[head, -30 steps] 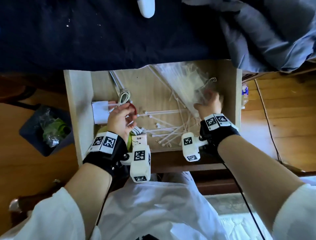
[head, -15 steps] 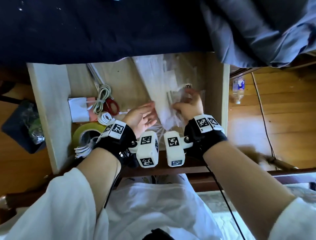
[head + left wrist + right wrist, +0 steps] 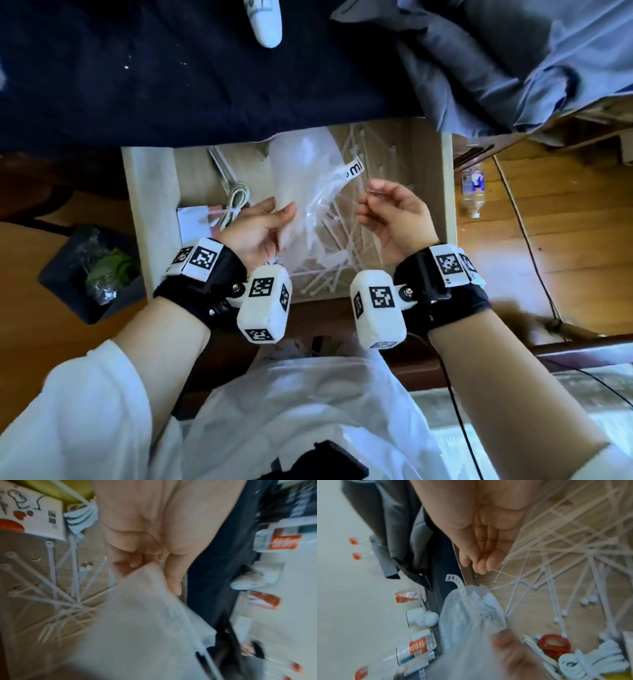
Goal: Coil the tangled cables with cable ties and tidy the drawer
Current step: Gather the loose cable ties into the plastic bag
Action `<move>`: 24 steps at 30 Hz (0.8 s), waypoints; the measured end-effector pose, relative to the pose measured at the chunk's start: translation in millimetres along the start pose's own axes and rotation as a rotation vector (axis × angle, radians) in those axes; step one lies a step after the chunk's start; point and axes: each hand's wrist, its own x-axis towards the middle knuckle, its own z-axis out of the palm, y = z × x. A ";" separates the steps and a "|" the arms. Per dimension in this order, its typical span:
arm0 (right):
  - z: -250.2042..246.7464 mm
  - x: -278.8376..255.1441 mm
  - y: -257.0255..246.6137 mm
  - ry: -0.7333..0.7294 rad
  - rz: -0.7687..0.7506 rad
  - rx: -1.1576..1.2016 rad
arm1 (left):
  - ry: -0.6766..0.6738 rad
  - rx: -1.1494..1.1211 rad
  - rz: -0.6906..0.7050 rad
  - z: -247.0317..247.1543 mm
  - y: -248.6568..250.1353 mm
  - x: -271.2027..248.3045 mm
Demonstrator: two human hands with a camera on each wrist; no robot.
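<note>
The wooden drawer [image 3: 150, 205] is pulled open below me. My left hand [image 3: 284, 214] pinches the edge of a clear plastic bag [image 3: 308, 178] between thumb and fingers; the left wrist view shows the same grip [image 3: 154, 566]. My right hand [image 3: 368, 198] hovers beside the bag with loosely curled fingers and no visible hold. In the right wrist view its fingertips [image 3: 481, 568] hang just above the ties. Several loose white cable ties [image 3: 329, 270] lie scattered on the drawer floor. A beige cable coil [image 3: 233, 205] bound with a tie lies at the left, and a white coil [image 3: 590, 660] is near it.
A white card [image 3: 191, 222] and a red ring [image 3: 553, 644] sit in the drawer's left part. Dark blue fabric [image 3: 171, 85] and a grey cloth [image 3: 513, 68] overhang the back. A water bottle [image 3: 474, 192] lies on the floor at right, a dark bin [image 3: 92, 270] at left.
My left hand left the cables at the drawer's left, crossed to the middle and took hold of the plastic bag. My right hand let the bag go and drew off to the right.
</note>
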 end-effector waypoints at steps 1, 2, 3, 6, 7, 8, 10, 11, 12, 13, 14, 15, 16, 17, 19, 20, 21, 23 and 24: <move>-1.9 -0.8 -1.6 0.010 -0.052 -0.083 | -0.021 -0.007 -0.006 -2.2 3.2 -5.3; -0.2 -4.5 -3.2 0.004 -0.112 -0.189 | -0.031 -0.029 -0.005 -4.4 7.1 -14.9; 2.2 -7.1 -4.5 -0.024 -0.169 -0.301 | -0.031 -0.055 -0.010 -5.8 10.5 -23.9; 19.3 -15.3 -9.0 -0.163 -0.273 -0.571 | -0.097 -0.039 -0.045 -5.7 22.0 -53.7; 26.9 -18.5 -10.7 -0.204 -0.313 -0.660 | -0.135 -0.034 -0.044 -5.5 24.5 -61.7; 34.1 -20.9 -11.8 -0.237 -0.351 -0.718 | -0.166 -0.040 -0.035 -5.0 26.4 -68.6; 48.4 -26.7 -16.1 -0.246 -0.344 -0.728 | -0.193 -0.045 -0.015 -3.2 31.8 -78.5; 55.1 -30.6 -18.5 -0.233 -0.325 -0.686 | -0.196 -0.050 -0.002 -3.3 34.8 -80.9; 58.1 -31.6 -18.6 -0.215 -0.323 -0.630 | -0.190 -0.070 0.017 -3.9 37.1 -82.6; 59.2 -32.0 -18.4 -0.193 -0.324 -0.585 | -0.178 -0.103 0.045 -5.2 39.1 -83.2; 59.8 -32.4 -18.7 -0.173 -0.319 -0.563 | -0.155 -0.139 0.085 -7.9 40.2 -82.2; 60.4 -33.5 -20.1 -0.162 -0.307 -0.557 | -0.127 -0.156 0.136 -10.2 40.2 -82.0; 61.4 -35.8 -21.6 -0.160 -0.293 -0.539 | -0.099 -0.134 0.191 -11.9 38.7 -82.3; 61.6 -37.3 -23.0 -0.160 -0.272 -0.509 | -0.068 -0.072 0.246 -14.8 36.1 -81.0; 61.3 -38.5 -24.4 -0.142 -0.221 -0.413 | -0.070 0.157 0.328 -19.0 31.1 -79.0; 61.8 -39.5 -25.0 -0.131 -0.196 -0.353 | -0.096 0.275 0.345 -20.2 28.3 -77.2; 62.2 -39.7 -25.5 -0.123 -0.171 -0.289 | -0.139 0.346 0.340 -18.1 26.2 -76.9; 64.5 -40.5 -26.8 -0.132 -0.109 -0.147 | -0.186 0.372 0.317 -10.4 24.0 -78.0; 65.9 -41.7 -27.8 -0.142 -0.067 -0.071 | -0.179 0.367 0.309 -7.5 23.0 -75.8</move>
